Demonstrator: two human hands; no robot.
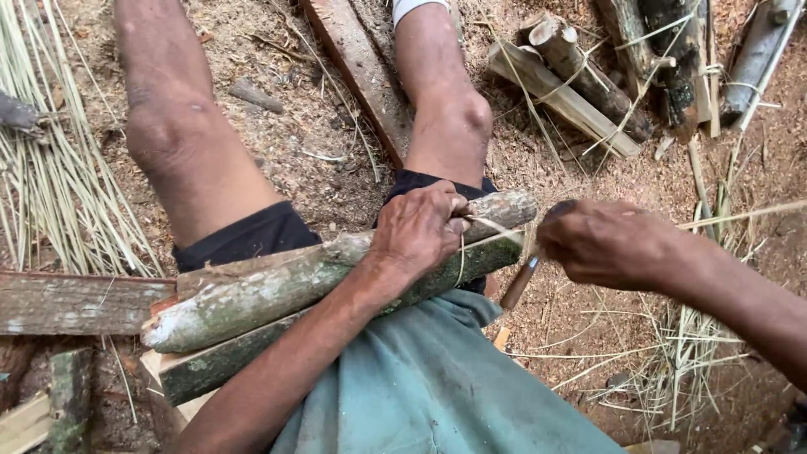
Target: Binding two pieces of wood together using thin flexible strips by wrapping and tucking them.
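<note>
A long bark-covered log lies across my lap over a flat mossy wooden piece. My left hand rests on the log and pinches a thin pale strip against it. My right hand is closed on a knife whose brown handle sticks out below the fist; the blade is hidden. The strip runs from my left fingers toward the right hand.
Bundles of thin pale strips lie on the ground at left and more strips at lower right. Cut logs and split wood are piled at top right. A plank lies between my legs, another board at left. Sawdust covers the ground.
</note>
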